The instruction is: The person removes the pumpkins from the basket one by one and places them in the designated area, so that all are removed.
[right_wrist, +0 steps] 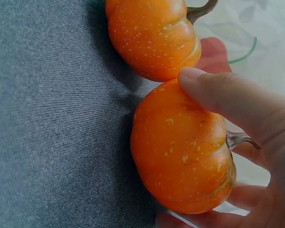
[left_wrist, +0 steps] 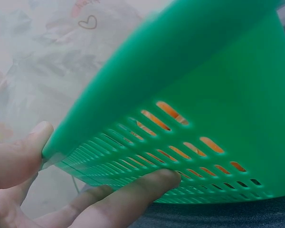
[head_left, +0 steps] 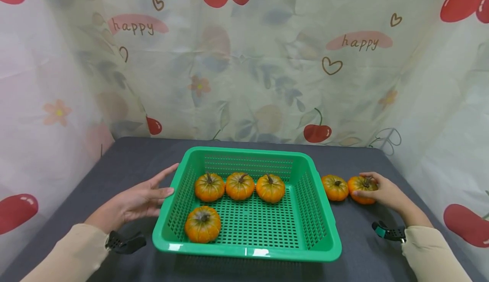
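A green plastic basket [head_left: 244, 253] holds several small orange pumpkins: a row of three along its back part, and one pumpkin [head_left: 203, 224] at the front left. My left hand [head_left: 133, 200] is at the basket's left side, fingers spread and fairly straight, with fingertips against the slotted outer wall [left_wrist: 133, 164] in the left wrist view. On the table right of the basket, my right hand [head_left: 386, 193] holds a pumpkin [right_wrist: 183, 152] between thumb and fingers, its stem toward the palm. Right beside that one sits another pumpkin [head_left: 335, 188], nearer the basket.
The table [head_left: 153, 154] has a dark grey cloth. Pale curtains [head_left: 244, 82] printed with cherries and hearts hang behind and at both sides. A thin looped cord [head_left: 387, 139] shows at the back right corner. Each wrist wears a black strap [head_left: 126, 243].
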Motion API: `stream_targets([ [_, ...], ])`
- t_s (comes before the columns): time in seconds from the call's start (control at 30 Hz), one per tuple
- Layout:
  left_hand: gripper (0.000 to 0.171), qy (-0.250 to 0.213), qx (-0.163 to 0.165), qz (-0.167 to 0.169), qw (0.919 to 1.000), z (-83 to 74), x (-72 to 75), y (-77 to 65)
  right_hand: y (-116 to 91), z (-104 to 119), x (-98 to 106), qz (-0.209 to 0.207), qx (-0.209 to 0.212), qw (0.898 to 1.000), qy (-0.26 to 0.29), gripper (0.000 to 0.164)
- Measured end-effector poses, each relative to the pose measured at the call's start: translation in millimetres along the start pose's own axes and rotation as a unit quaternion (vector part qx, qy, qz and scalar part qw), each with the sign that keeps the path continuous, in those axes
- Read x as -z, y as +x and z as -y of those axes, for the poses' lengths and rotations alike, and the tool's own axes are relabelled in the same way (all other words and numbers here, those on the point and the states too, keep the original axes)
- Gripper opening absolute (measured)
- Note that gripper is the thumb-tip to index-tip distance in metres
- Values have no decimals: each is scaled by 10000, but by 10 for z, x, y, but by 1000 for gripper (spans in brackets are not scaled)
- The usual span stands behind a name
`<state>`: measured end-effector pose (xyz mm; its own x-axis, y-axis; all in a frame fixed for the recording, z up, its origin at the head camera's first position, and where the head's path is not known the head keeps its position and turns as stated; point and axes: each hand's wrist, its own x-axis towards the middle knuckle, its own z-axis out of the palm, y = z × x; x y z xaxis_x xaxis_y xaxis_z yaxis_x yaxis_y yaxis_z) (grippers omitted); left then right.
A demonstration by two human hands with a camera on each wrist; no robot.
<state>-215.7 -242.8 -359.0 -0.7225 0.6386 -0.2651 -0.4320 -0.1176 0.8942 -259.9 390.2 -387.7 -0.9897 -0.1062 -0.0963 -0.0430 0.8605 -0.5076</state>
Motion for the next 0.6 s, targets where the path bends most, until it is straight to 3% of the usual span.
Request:
stream_targets([
  [0.6,85,-36,-10,-18,10000,2,10,-6,51,-32,23,197,-48,9998,10,80],
])
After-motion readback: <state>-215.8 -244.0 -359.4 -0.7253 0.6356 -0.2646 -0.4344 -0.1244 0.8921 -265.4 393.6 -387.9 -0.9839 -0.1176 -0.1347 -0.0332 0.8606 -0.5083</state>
